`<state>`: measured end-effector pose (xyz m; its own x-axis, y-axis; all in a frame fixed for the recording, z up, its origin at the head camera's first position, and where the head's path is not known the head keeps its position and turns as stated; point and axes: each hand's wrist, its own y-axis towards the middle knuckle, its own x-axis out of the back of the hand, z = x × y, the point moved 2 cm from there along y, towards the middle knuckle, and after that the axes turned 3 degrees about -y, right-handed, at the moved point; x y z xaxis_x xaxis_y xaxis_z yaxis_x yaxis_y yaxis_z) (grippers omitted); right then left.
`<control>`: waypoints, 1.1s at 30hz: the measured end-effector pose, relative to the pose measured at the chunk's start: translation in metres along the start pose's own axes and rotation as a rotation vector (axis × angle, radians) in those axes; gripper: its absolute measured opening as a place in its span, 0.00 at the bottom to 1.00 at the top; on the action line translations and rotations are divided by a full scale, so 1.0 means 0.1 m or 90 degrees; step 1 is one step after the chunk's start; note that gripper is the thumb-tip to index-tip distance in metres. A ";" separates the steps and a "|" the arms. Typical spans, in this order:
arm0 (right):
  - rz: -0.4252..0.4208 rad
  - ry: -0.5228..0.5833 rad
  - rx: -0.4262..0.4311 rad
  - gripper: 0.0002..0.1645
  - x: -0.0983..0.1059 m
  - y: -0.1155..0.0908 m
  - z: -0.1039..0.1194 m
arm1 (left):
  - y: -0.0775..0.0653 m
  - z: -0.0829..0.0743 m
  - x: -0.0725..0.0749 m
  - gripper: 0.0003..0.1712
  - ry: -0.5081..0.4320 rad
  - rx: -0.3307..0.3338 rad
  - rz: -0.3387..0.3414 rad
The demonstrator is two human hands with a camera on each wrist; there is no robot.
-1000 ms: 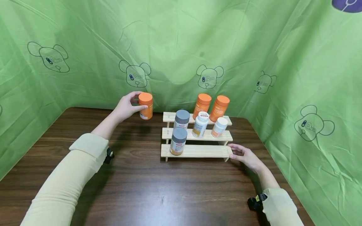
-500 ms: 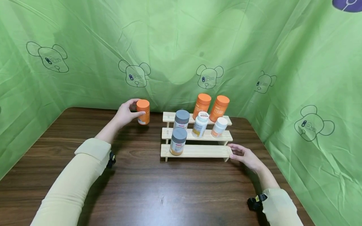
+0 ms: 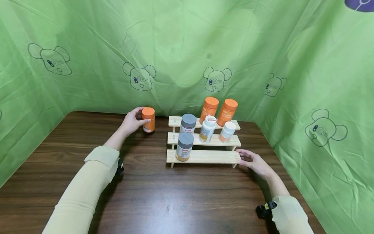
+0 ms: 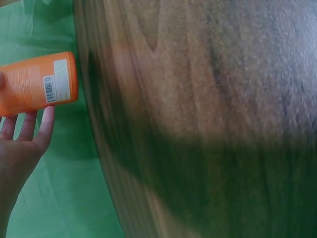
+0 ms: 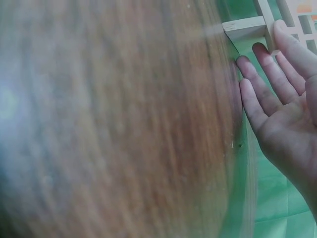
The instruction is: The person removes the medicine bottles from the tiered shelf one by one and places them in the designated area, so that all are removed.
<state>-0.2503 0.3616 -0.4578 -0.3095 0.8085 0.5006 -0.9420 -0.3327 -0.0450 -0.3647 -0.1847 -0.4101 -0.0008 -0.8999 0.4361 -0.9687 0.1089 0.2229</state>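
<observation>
An orange bottle (image 3: 148,122) with an orange cap is upright in my left hand (image 3: 131,123), low over the back of the table, left of the rack. Thumb and fingers pinch its sides; in the left wrist view a barcode label shows near the base of the bottle (image 4: 37,84). My right hand (image 3: 255,162) holds the right end of the lowest step of a three-step wooden rack (image 3: 213,156). In the right wrist view, the thumb of the right hand (image 5: 292,114) lies on the board's end and the fingers reach behind it.
On the top step stand two orange bottles (image 3: 209,110). The middle step bears a grey-capped jar (image 3: 188,123), a white bottle (image 3: 207,130) and a smaller white bottle (image 3: 227,132). Another grey-capped jar (image 3: 184,148) stands on the lowest step. Green cloth (image 3: 181,48) hangs behind the table.
My left hand has lowered the orange bottle toward the table, shifting it slightly left and then holding about there. The right hand and the rack have stayed in place.
</observation>
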 end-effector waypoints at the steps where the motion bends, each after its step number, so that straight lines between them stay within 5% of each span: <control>1: 0.001 0.002 0.000 0.35 0.00 0.00 0.00 | 0.00 0.01 -0.01 0.38 0.003 -0.001 -0.001; 33: -0.009 -0.004 0.009 0.34 0.01 -0.02 0.01 | -0.04 0.17 -0.05 0.39 -0.016 0.010 0.004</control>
<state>-0.2486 0.3624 -0.4569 -0.2950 0.8099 0.5070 -0.9444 -0.3278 -0.0259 -0.3650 -0.1877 -0.4279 -0.0136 -0.9093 0.4158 -0.9725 0.1088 0.2060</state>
